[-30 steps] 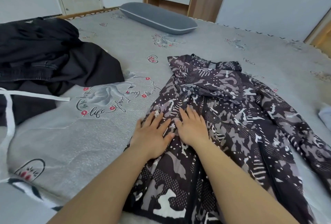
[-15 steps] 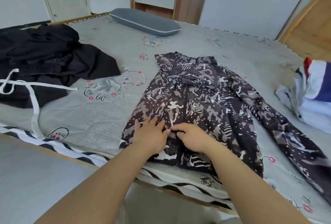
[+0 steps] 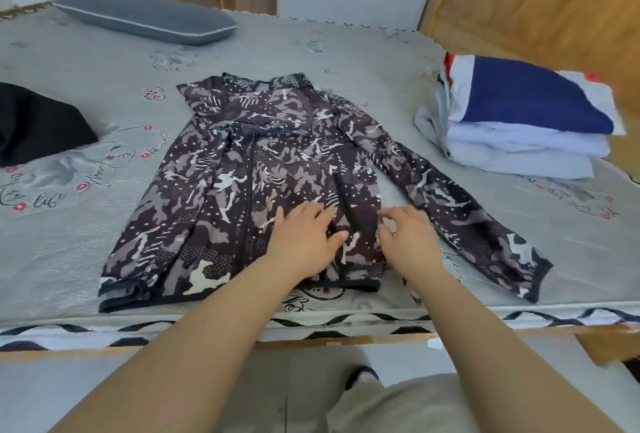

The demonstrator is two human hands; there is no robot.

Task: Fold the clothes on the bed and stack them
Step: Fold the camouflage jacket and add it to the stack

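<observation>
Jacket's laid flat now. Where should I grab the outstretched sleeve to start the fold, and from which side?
Pinch the sleeve at its dark cuff, coming from the bed's near edge with the right hand. The sleeve lies flat and splayed away from the camo jacket, so its free end should lift and swing inward across the body.

script word "life" on bedsheet [image 3: 48, 202], other script illegible
</observation>
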